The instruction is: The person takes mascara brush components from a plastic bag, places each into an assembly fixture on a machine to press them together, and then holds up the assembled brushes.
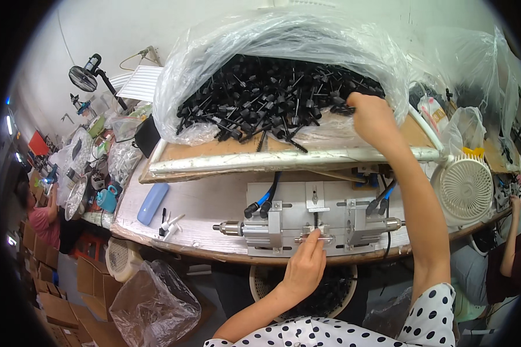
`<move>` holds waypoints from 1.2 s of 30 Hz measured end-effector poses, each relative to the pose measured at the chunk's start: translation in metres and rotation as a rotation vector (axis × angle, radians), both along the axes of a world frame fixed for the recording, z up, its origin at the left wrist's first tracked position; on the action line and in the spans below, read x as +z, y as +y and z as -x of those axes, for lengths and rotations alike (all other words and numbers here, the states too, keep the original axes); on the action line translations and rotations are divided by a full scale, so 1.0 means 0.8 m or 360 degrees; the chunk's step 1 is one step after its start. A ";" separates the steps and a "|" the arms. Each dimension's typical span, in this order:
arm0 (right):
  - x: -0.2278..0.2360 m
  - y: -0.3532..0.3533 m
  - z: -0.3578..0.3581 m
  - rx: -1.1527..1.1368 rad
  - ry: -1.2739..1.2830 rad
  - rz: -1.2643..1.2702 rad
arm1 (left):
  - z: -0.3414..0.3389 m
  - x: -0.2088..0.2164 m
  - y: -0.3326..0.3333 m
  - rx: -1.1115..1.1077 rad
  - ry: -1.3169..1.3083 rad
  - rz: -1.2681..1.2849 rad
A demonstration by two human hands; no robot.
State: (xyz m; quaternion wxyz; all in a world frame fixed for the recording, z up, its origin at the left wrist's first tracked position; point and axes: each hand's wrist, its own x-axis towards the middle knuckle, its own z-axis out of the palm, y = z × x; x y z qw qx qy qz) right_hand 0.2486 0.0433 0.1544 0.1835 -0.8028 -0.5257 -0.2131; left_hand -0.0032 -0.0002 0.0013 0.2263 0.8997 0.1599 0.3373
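A heap of small black plastic parts with thin stems (260, 95) lies in a large clear plastic bag (214, 43) on a raised shelf. My right hand (376, 118) reaches to the heap's right side, its fingers closed at the black parts there; the fingertips are partly hidden. Below, my left hand (307, 263) is at the middle of a metal clamping fixture (266, 236), fingertips pressed together at its centre block. A dark stem (316, 218) shows just beyond those fingertips; the rest of what they pinch is covered.
A white-edged shelf (295, 159) spans above the fixture. On the table lie a light blue case (153, 203) and small white and black tubes (171, 224). A white fan (463, 188) stands right. Beneath is a basket of black parts (324, 301). Other people sit left and right.
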 end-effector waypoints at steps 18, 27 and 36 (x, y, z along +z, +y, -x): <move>-0.136 -0.163 0.162 0.1341 0.1029 -0.0052 | 0.032 0.127 0.135 -0.0003 -0.0176 -0.0011; -0.170 -0.131 0.164 0.1187 0.0172 -0.0147 | -0.117 0.171 0.256 0.0573 0.0444 -0.0313; -0.167 -0.132 0.163 0.1105 0.0319 -0.0136 | -0.092 0.212 0.246 0.0479 0.0481 0.0183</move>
